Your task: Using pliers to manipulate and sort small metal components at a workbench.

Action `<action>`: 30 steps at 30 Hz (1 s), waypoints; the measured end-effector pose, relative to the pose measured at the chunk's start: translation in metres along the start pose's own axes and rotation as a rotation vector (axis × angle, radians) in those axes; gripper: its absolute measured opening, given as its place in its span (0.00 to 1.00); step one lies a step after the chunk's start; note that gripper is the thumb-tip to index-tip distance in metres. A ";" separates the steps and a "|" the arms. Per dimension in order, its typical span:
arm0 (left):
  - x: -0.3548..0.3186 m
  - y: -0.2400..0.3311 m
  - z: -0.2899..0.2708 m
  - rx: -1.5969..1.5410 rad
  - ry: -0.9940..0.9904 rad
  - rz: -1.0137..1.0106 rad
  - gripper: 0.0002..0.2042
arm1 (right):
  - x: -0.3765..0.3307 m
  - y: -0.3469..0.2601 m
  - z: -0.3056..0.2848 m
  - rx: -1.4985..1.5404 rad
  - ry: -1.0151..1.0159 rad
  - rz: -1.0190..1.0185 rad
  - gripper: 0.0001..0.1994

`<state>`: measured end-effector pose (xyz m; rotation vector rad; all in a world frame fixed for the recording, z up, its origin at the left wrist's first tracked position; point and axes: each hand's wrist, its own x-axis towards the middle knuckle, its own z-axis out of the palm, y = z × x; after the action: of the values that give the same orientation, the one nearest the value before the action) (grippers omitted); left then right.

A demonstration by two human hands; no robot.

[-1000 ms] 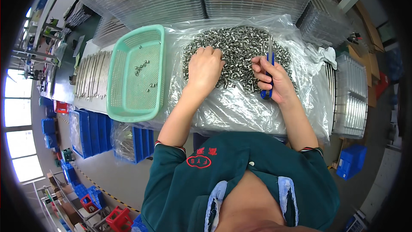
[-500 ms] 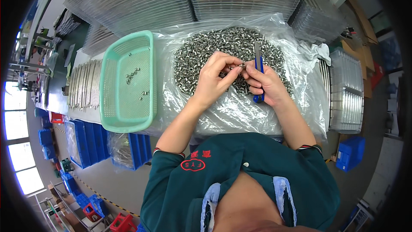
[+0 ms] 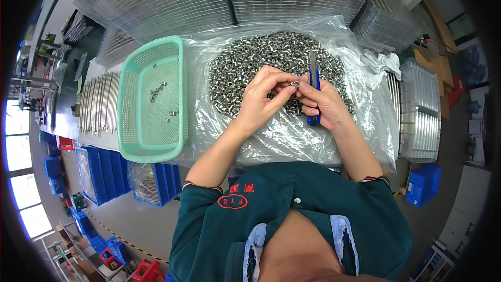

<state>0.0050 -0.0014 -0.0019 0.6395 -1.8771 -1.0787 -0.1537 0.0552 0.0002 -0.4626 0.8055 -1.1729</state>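
A small metal ring point(image 3: 296, 84) is pinched between the fingertips of my left hand point(image 3: 262, 96), its round opening showing. My right hand point(image 3: 330, 105) is closed around a blue utility knife point(image 3: 314, 79), whose grey blade end points away from me. The right thumb and finger also meet the ring at its right side. Just beyond and below both hands spreads a large heap of similar metal rings point(image 3: 237, 68), lying on a clear plastic sheet point(image 3: 261, 143).
Left of the heap stands a green mesh basket point(image 3: 185, 104) with several loose rings inside. Thin metal rods point(image 3: 99, 102) lie farther left. Stacked clear plastic trays point(image 3: 292, 0) wall off the back, with more trays point(image 3: 420, 109) and a white cloth point(image 3: 383, 65) at right.
Between my fingertips the ring has turned, and its hole now faces up into view. Both hands stay over the heap in nearly the same place, the knife still in the right.
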 end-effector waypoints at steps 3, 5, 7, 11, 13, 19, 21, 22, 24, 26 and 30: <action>0.000 0.001 0.000 0.018 -0.022 -0.013 0.09 | 0.000 0.001 -0.001 -0.006 0.002 -0.006 0.08; 0.000 0.001 0.000 0.016 -0.025 -0.008 0.09 | 0.001 0.000 -0.001 -0.008 0.008 0.000 0.08; 0.000 0.000 0.001 0.037 0.000 0.030 0.09 | 0.001 0.001 0.001 -0.010 0.014 0.006 0.08; -0.002 -0.008 0.002 0.249 -0.008 0.158 0.09 | 0.000 0.004 0.004 -0.107 0.025 -0.049 0.09; -0.001 -0.007 0.004 0.212 0.003 0.163 0.10 | 0.001 0.005 0.002 -0.177 0.031 -0.063 0.09; -0.001 -0.002 0.003 0.099 0.051 0.105 0.11 | 0.000 0.001 0.000 0.010 -0.037 0.051 0.10; -0.001 -0.002 0.003 0.089 0.063 0.092 0.11 | 0.000 0.001 0.000 0.021 -0.038 0.058 0.11; -0.001 -0.001 0.003 0.092 0.066 0.093 0.11 | -0.001 0.000 0.000 0.021 -0.038 0.058 0.11; 0.000 -0.001 0.003 0.095 0.068 0.093 0.11 | -0.001 0.000 0.001 0.034 -0.050 0.060 0.11; -0.001 -0.001 0.003 0.098 0.070 0.094 0.11 | -0.001 0.000 0.000 0.038 -0.046 0.060 0.11; -0.001 -0.001 0.002 0.097 0.068 0.094 0.12 | 0.000 0.002 -0.003 0.050 -0.058 0.065 0.10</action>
<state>0.0035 0.0000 -0.0040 0.6285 -1.8905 -0.8993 -0.1547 0.0560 -0.0025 -0.4246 0.7342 -1.1123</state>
